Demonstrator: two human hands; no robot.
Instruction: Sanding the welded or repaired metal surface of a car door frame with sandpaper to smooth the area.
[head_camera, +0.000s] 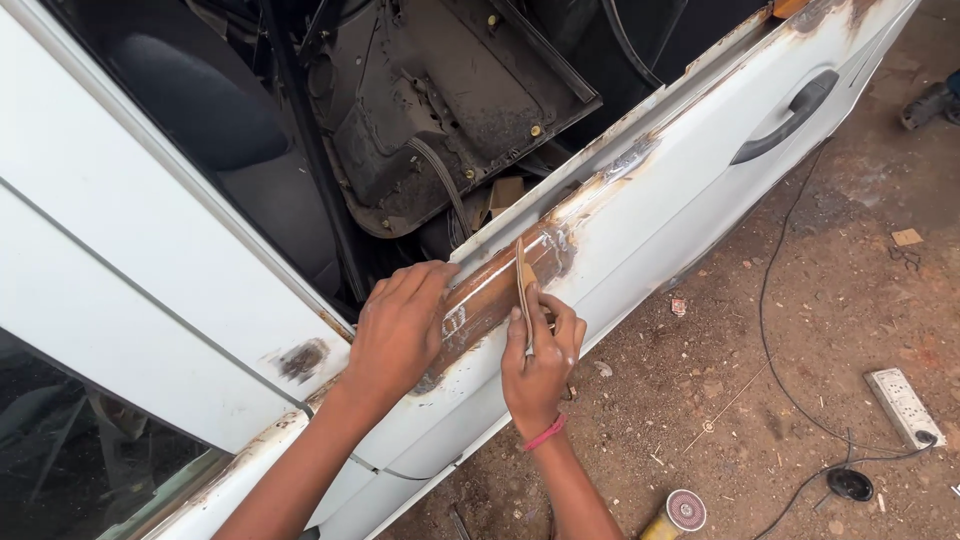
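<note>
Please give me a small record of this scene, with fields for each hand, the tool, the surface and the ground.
left hand: flat on the rusty strip
right hand: grips a thin scraper, blade on the strip
surface: white car door, black handle
wrist: pink band
ground: dirt, white power strip, black cable

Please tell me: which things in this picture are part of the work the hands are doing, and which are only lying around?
In use:
- left hand, pressed on the door's top edge
- right hand, holding a thin flat scraper
- white car door, brown patch

Lying about:
- power strip and cable
- round disc tool
- small scraps on the dirt ground
</note>
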